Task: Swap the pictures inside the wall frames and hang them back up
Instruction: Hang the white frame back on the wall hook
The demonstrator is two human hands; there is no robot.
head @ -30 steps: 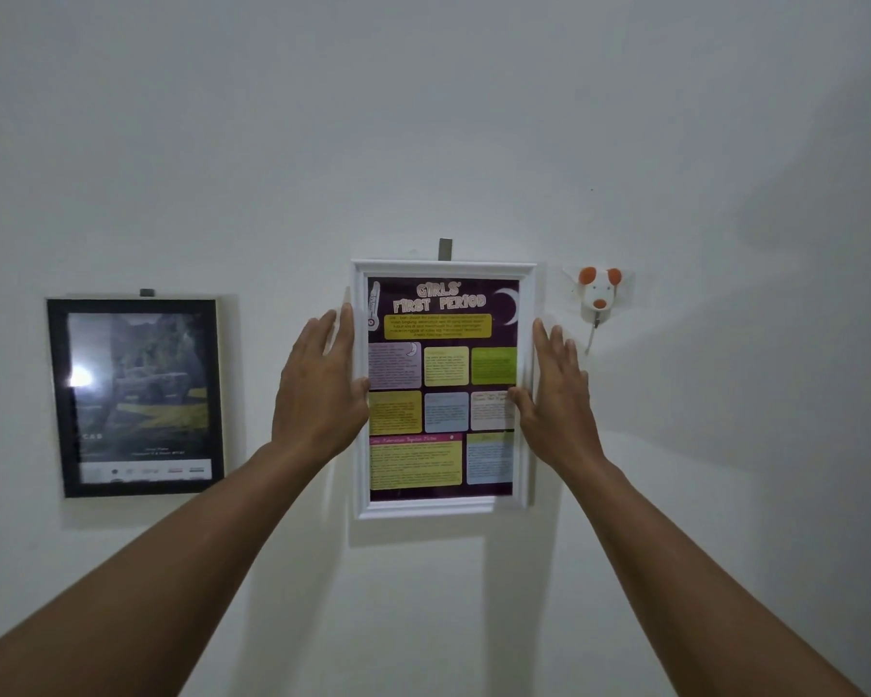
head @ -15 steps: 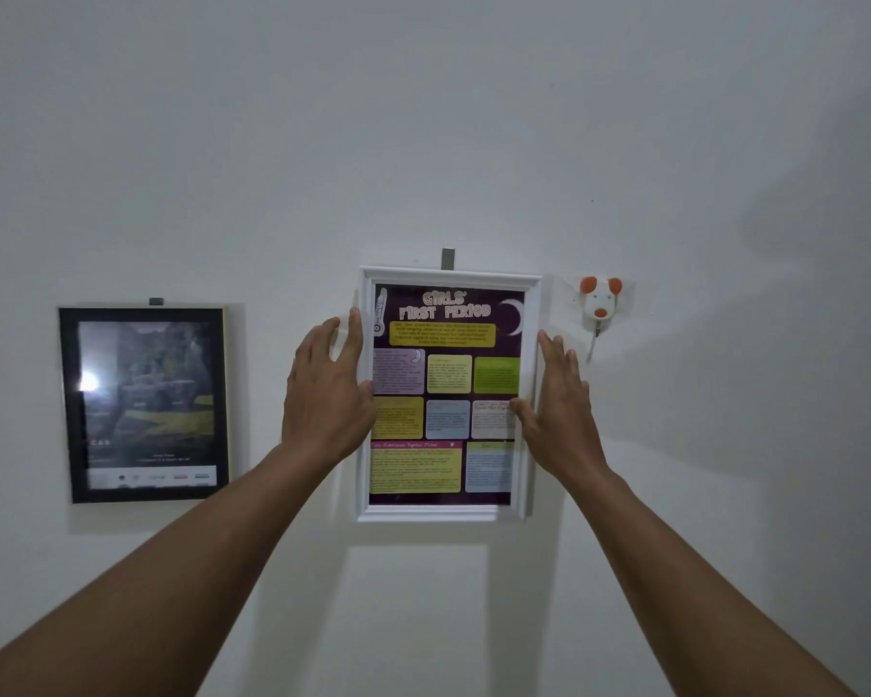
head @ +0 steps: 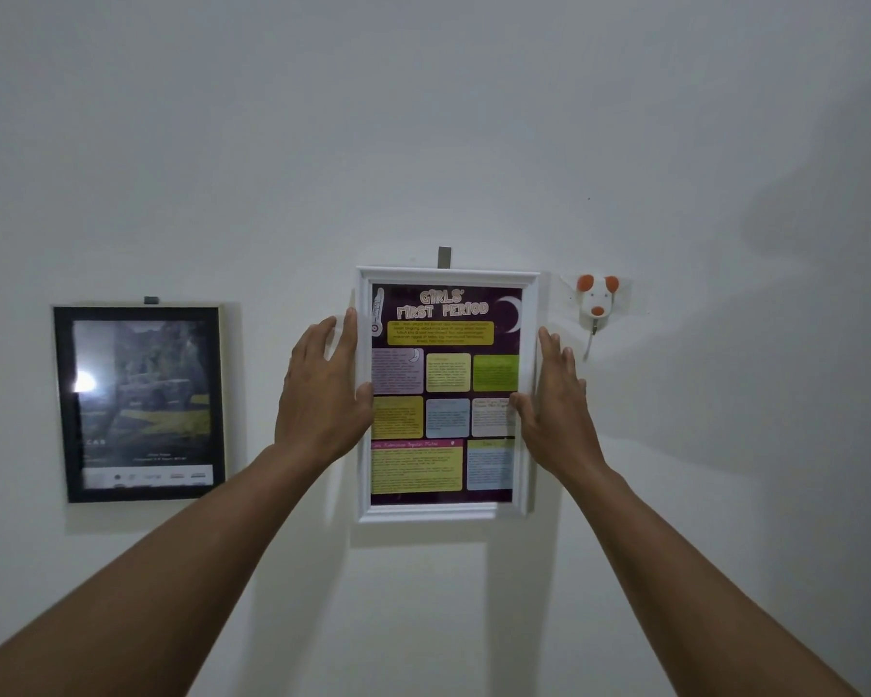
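Observation:
A white frame [head: 526, 394] with a purple "Girls' First Period" poster sits against the wall, its top edge under a grey hook tab [head: 444, 257]. My left hand [head: 323, 394] lies along its left side with straight fingers and the thumb on the front edge. On the opposite side my right hand [head: 556, 399] does the same, thumb on the front. A black frame [head: 61, 404] with a dark car picture hangs to the left under its own small hook [head: 151, 299].
A small white mouse-shaped wall hook [head: 597, 300] with orange ears sticks to the wall just right of the white frame, a short cord hanging from it. The remainder is plain white wall.
The view has drifted slightly, so both frames sit a little lower and further right. My hands stay on the white frame's sides and the frame keeps its place under the tab.

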